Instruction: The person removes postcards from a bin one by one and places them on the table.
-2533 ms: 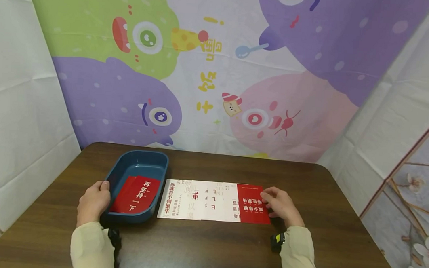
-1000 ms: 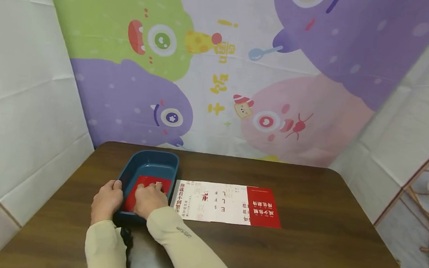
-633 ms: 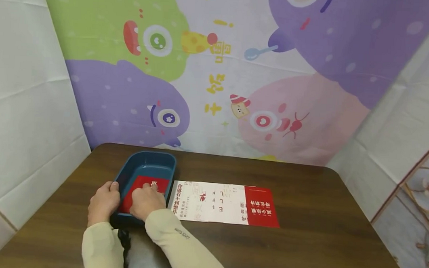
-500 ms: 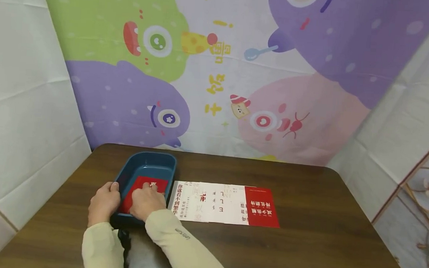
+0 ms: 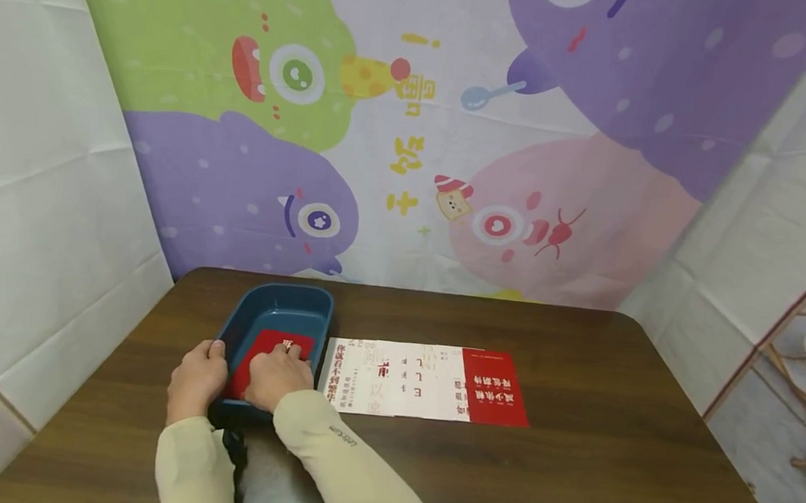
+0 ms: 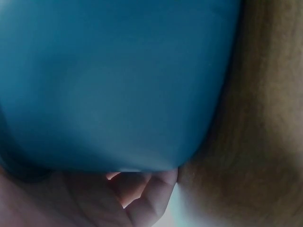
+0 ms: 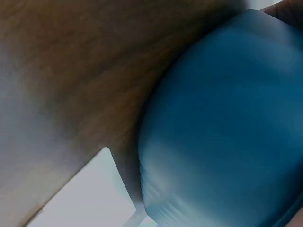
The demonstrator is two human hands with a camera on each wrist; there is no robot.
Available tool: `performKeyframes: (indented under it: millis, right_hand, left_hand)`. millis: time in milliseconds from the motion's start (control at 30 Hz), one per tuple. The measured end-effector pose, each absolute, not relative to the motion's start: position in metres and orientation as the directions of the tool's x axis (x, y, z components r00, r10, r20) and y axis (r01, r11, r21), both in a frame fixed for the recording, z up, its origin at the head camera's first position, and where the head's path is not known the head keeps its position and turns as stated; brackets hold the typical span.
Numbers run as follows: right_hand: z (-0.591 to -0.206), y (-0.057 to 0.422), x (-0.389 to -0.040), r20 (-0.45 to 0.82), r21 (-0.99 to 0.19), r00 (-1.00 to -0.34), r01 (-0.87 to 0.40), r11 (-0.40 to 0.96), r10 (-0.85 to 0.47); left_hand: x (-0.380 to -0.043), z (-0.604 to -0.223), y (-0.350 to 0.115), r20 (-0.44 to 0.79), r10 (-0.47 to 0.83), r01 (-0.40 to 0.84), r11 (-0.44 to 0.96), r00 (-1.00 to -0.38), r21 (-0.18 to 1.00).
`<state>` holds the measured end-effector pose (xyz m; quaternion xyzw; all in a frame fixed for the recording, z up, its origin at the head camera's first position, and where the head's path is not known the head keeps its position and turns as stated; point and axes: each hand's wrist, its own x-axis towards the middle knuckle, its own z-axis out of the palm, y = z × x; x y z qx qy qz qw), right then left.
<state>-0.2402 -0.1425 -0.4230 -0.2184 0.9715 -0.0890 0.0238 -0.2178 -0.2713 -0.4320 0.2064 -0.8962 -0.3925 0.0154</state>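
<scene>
A blue tray (image 5: 293, 319) stands at the left of the table. My left hand (image 5: 196, 377) grips its near left rim; in the left wrist view, curled fingers (image 6: 154, 198) lie against the tray's outer wall. My right hand (image 5: 278, 378) reaches into the tray over a red card (image 5: 266, 343) with white characters. Its fingers are bent on the card, but the fingertips and thumb are hidden, so whether they pinch it is unclear. Right of the tray lies a row of adjoining white printed cards (image 5: 396, 392), ending in a red one (image 5: 493, 408).
The brown wooden table (image 5: 570, 458) extends to the right and in front of the cards. A cartoon-printed cloth (image 5: 403, 244) hangs behind its far edge, with white panels (image 5: 55, 226) at the sides.
My right hand has left the red card at the row's right end and come into the tray. Over the last second it shifts only slightly there. My left hand stays on the rim.
</scene>
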Motion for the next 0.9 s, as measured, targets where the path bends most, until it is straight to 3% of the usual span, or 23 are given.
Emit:
performKeyframes:
  millis: [500,767,900]
  right_hand:
    - [-0.431,-0.136,-0.238,0.287,-0.206,-0.816,-0.564,0.800,-0.501]
    - [-0.435,-0.130,-0.239,0.417,-0.415,-0.838,-0.519,0.747,-0.351]
    - [-0.435,-0.127,-0.239,0.425,-0.511,-0.856,-0.495,0.703,-0.294]
  left_hand:
    - [-0.217,-0.433,-0.274,-0.149,-0.385,-0.370,0.603,-0.911,0.707]
    - [-0.219,-0.431,-0.273,-0.153,-0.380,-0.369,0.600,-0.912,0.709]
    - [-0.219,-0.430,-0.271,-0.171,-0.379,-0.380,0.589,-0.909,0.713]
